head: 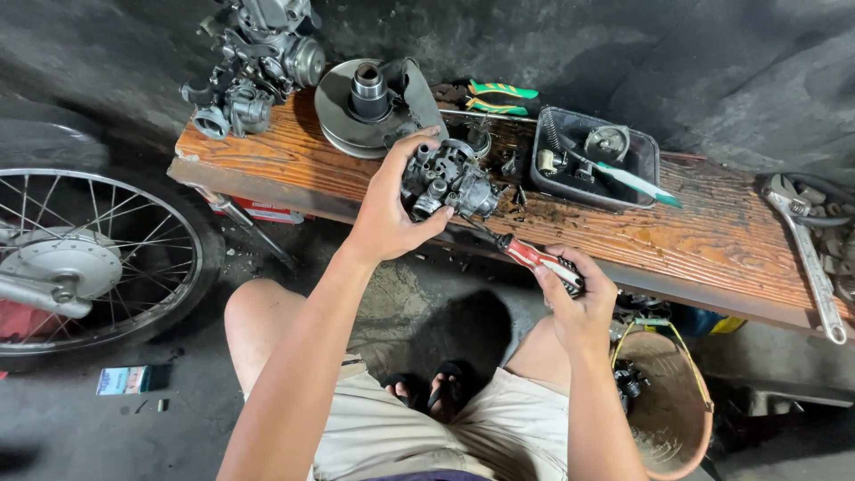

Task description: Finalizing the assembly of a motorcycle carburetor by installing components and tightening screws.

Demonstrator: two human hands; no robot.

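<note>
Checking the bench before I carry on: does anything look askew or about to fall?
The adjustable wrench at the plank's right end juts over the front edge. A small box lies on the floor by the spoked wheel. Otherwise nothing: left hand grips the carburetor, right hand the screwdriver.

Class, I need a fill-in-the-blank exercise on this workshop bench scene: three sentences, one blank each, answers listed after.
1. The left hand grips a grey metal carburettor above the long ____ bench.
2. The right hand holds a red-and-black-handled ____.
3. The green-handled pliers lie behind the dark rectangular ____ of small parts.

Missing words: wooden; screwdriver; tray
</note>
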